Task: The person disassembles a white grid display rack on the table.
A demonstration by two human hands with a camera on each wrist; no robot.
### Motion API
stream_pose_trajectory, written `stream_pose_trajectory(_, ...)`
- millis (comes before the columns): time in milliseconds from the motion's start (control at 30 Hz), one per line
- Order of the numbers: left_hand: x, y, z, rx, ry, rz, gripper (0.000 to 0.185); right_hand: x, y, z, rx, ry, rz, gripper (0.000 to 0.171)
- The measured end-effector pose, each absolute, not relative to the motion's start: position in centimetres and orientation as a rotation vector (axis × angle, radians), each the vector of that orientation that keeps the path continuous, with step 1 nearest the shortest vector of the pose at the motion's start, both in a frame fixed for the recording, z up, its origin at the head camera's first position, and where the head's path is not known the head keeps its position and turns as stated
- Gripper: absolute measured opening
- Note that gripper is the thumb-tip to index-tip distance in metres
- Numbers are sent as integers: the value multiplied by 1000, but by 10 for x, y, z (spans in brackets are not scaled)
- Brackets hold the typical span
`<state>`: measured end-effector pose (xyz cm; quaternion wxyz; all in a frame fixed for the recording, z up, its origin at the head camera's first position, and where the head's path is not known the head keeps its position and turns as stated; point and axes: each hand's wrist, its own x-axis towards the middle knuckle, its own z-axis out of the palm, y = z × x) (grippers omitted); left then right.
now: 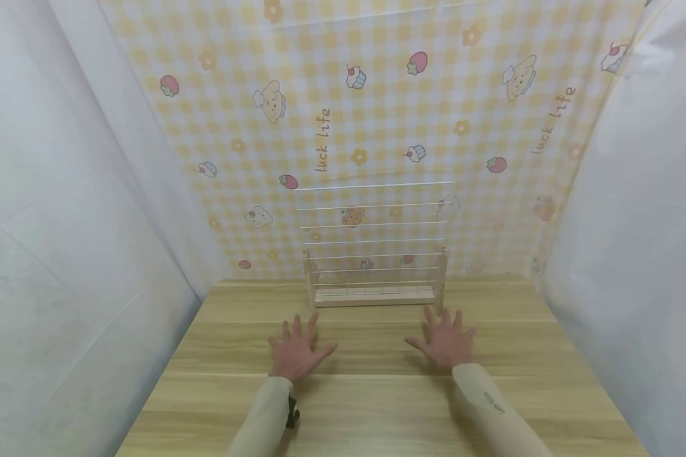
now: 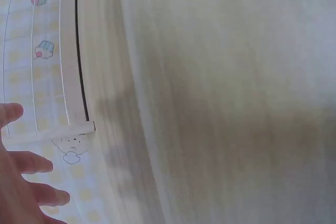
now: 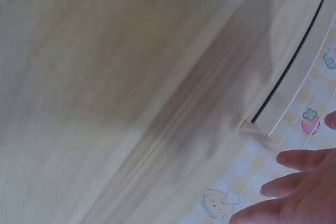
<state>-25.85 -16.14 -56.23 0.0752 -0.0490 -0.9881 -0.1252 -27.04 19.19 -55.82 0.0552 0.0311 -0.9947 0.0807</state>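
Note:
A wooden rack (image 1: 374,296) with two side posts and several thin white rods stands at the back of the table. In front of its left post is my left hand (image 1: 296,353), fingers spread and holding nothing. My right hand (image 1: 447,343) is likewise spread before the right post, its fingertips close to the post's foot in the head view. In the left wrist view, fingers (image 2: 37,162) overlap the area beside the rack's end. The right wrist view shows fingers (image 3: 302,159) near the rack's other post (image 3: 257,132).
A wood-grain table (image 1: 371,406) lies under both hands. Behind the rack hangs a yellow checked cloth (image 1: 377,120) with cartoon prints. White sheets hang at the left (image 1: 80,254) and right (image 1: 634,254) sides.

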Motion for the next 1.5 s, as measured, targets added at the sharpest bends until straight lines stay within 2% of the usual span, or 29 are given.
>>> stream_pose_trajectory(533,-281,-168,-536,-86,-2869,-933,83,-295,216,-543,-14,-3086,808,98)
stream_pose_trajectory(800,-308,-175,-529,-99,-2764,-1258,83,-314,226,-524,113,-2957,1103,90)
stream_pose_trajectory(1200,-331,-178,-502,-82,-2708,-1457,78,-337,232,-484,-122,-2956,1455,101)
stream_pose_trajectory(1500,-346,-175,-484,-82,-2662,-1475,61,-348,237,-463,-96,-2925,1319,83)
